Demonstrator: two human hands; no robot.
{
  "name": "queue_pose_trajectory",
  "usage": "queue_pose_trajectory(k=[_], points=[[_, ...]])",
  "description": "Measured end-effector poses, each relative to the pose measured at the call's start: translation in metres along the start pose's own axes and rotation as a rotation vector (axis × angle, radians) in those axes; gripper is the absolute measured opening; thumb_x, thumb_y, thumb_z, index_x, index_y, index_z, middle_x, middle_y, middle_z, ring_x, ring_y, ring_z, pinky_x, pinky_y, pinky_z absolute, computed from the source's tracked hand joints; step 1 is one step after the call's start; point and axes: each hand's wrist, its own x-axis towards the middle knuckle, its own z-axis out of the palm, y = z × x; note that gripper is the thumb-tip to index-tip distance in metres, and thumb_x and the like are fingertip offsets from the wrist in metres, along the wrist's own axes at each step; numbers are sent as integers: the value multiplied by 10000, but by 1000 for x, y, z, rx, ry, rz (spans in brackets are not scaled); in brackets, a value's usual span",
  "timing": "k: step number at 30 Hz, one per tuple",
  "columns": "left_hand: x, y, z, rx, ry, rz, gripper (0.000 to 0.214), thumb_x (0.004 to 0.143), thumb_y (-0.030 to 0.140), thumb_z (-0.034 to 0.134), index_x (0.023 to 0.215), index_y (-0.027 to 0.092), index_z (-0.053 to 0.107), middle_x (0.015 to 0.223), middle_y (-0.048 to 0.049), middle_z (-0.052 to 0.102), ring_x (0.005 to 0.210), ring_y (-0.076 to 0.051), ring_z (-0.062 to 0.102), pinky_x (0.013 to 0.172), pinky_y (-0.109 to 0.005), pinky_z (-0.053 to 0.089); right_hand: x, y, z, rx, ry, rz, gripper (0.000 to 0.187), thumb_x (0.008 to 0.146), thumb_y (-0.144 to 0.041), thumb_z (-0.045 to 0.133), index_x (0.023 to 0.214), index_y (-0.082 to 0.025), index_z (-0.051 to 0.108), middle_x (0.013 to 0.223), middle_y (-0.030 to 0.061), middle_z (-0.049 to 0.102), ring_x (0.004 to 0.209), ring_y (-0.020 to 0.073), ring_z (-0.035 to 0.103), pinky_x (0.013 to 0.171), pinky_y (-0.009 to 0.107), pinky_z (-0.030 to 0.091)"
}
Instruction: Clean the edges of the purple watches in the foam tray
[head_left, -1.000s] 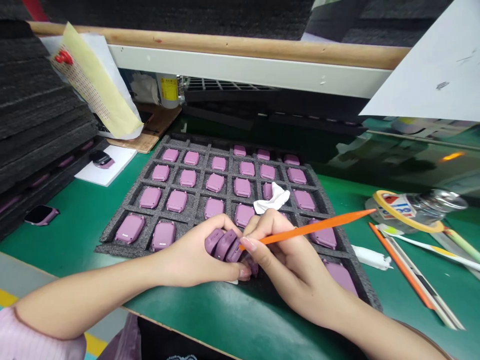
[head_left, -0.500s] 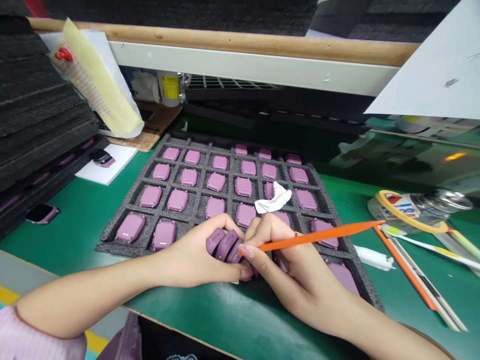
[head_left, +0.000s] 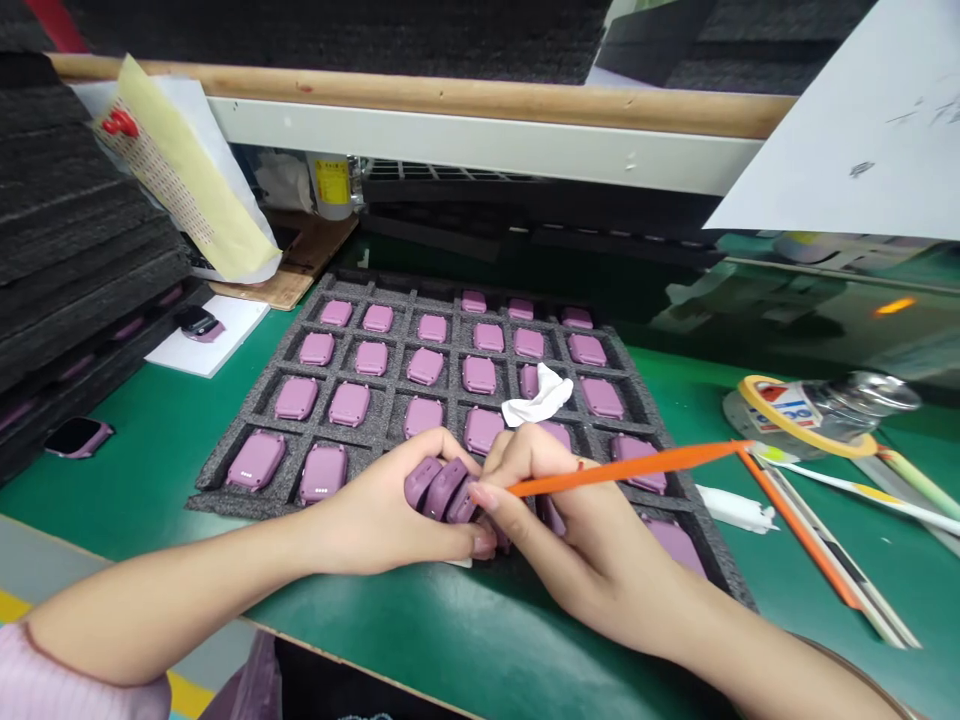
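Observation:
My left hand (head_left: 382, 520) grips several strapless purple smartwatch bodies (head_left: 442, 490), held on edge in a tight row above the lower part of a dark grey foam tray (head_left: 394, 395). My right hand (head_left: 555, 530) holds a pointed orange plastic stick (head_left: 622, 472) like a pencil, and its fingers rest against the row. The stick's tip is hidden behind my fingers. Many more purple watch bodies lie in the tray's square cells. A crumpled white cloth (head_left: 536, 395) sits on the tray just above my right hand.
Stacked black foam trays (head_left: 75, 240) rise at the left, beside a white card (head_left: 217, 345) bearing a watch. Another watch (head_left: 79, 437) lies on the green mat (head_left: 465, 640). At the right are a tape roll (head_left: 802, 425), a glass bottle (head_left: 877, 392), and a white tube (head_left: 731, 508).
The orange stick has swung flatter and shifted slightly in my right hand. My left hand keeps the same hold on the watch bodies, and the whole view has drifted slightly.

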Motion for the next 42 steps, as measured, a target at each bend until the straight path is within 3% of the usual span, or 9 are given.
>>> queue_pose_trajectory(k=[11,19,24,28,32,42], points=[[0,1,0,22,-3,18,344,704,76,757,834,215,470,725,79,663,729,-123,673,652,-235,501,2,0,1,-58,0,31,186,1007,-205,477,822,-218,494,759,8,546,656,132,562,565,286,480],[-1,1,0,62,10,9,338,726,137,783,868,215,485,785,49,683,773,-143,683,728,-289,528,3,-1,1,-31,24,64,196,1012,-224,484,817,-226,491,724,-10,525,598,122,537,527,274,449],[-1,0,-2,68,11,-1,357,709,156,805,866,215,490,796,41,679,793,-164,691,750,-319,532,3,4,1,126,16,88,158,1018,-256,503,867,-221,531,773,-8,547,622,113,588,554,257,489],[2,-1,-5,34,26,-48,406,675,198,839,914,210,512,880,1,707,827,-193,697,825,-396,534,6,8,-6,250,205,140,163,956,-340,642,857,-216,604,746,-13,590,603,110,601,557,244,518],[3,1,-6,57,52,-87,439,646,196,861,941,209,536,885,8,694,824,-172,669,845,-378,515,4,9,-10,430,191,200,259,971,-449,600,904,-206,660,672,-4,630,567,131,636,557,272,560],[2,3,-7,42,40,-103,388,674,188,840,928,213,548,895,1,668,899,-200,663,851,-390,534,-8,18,5,374,247,72,198,1019,-335,527,844,-248,493,739,14,649,624,144,643,540,282,567]])
